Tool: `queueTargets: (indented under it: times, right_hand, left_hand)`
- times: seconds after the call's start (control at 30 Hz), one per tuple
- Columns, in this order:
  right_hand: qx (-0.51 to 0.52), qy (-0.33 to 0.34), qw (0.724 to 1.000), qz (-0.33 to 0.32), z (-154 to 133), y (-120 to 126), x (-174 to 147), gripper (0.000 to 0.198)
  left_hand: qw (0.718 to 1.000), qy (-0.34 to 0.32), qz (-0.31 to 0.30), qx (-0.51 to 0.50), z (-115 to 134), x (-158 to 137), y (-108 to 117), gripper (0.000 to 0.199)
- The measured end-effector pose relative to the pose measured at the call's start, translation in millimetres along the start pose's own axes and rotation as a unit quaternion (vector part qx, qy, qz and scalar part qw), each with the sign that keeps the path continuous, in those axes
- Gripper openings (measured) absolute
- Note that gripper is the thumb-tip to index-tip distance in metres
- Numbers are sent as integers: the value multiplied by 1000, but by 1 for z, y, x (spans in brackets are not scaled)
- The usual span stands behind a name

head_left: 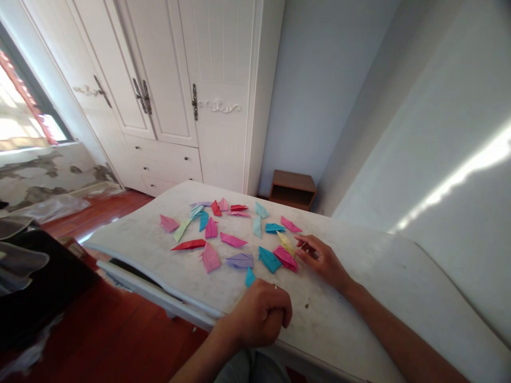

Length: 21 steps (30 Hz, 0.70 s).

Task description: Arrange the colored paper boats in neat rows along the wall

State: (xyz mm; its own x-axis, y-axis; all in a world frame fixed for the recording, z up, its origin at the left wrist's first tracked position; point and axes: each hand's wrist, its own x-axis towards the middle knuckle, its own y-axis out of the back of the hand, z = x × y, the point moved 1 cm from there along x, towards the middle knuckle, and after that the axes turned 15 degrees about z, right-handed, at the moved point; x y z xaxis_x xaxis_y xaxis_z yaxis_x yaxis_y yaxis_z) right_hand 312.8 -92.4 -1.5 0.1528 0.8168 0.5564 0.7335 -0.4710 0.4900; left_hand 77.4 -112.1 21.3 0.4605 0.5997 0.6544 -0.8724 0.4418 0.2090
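Handling the yellow paper [285,242] calls for a light pinch; right hand [325,263] is beside it, loosely spread; left hand [263,311] is curled, contents hidden.

the left hand [263,314] is curled into a loose fist; the right [325,263] sits farther forward, fingers [309,242] half bent.

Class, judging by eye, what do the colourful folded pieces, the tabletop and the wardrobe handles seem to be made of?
Folded pieces: apparently matte paper, judging by creases and thin edges. Tabletop: whitish, blotchy, low sheen; perhaps painted wood or laminate, no grain shows. Wardrobe handles: dark, probably metal, given their ornate, slim shape.
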Motion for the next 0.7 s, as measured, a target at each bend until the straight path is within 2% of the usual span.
queueTargets:
  times: [0.17, 0.27, 0.33, 0.43, 0.53, 0.7]
  right_hand:
    - [-9, -40, 999, 11, -5, 2, 2, 27]
    - [-20, -57, 998, 2, -10, 3, 3, 32]
    - [-19, -65, 998, -1, -12, 4, 3, 34]
    - [-18, -71, 997, -4, -14, 4, 3, 35]
    - [-16, -72, 997, -7, -13, 4, 2, 34]
    - [-6, -56, 998, 20, -12, 1, 6, 31]
  left_hand:
    - [983, 154, 0, -102, -3, 5, 4, 21]
    - [968, 217, -12, -125, -4, 5, 4, 21]
    - [967, 232, -32, -104, -3, 6, 2, 23]
    - [973, 218, -58, -49, -2, 7, -1, 24]
    - [977, 201, -61, -21, -1, 8, -3, 25]
    - [975, 215, -50, -35, -2, 6, -1, 28]
